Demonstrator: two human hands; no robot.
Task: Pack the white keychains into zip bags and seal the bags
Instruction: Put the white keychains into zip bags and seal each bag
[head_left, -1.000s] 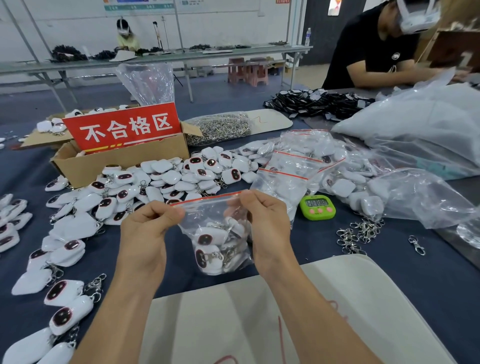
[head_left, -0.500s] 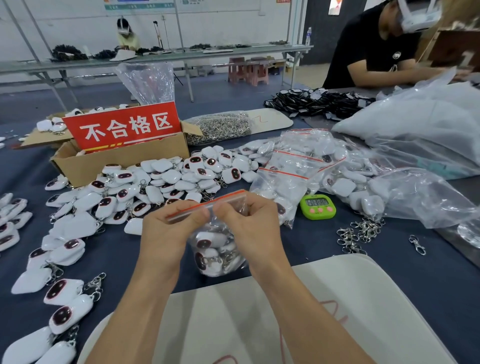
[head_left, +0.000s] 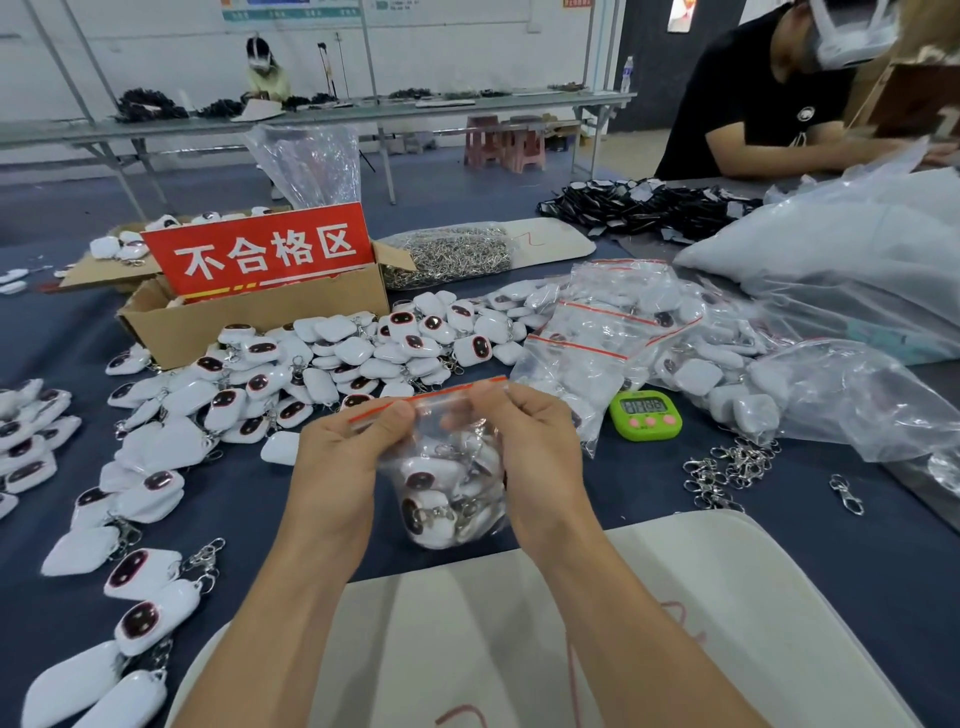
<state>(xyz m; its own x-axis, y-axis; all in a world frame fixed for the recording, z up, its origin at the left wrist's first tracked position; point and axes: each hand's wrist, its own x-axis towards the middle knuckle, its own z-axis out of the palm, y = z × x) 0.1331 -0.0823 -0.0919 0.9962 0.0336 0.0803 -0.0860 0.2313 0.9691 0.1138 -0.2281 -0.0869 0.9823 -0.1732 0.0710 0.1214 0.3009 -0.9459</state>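
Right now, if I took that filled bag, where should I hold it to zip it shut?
Probably by the red strip along the top of the bag, pinched from either end, as the left hand and right hand do. The keychains sag to the bottom, leaving that flat strip free.

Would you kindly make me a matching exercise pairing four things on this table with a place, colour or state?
1. timer
2. red sign
3. zip bag
4. loose clasps

A. standing in the cardboard box
B. pinched by the left hand and right hand
C. scattered on the blue cloth
D. green

Pairs: 1-D, 2-A, 3-B, 4-C
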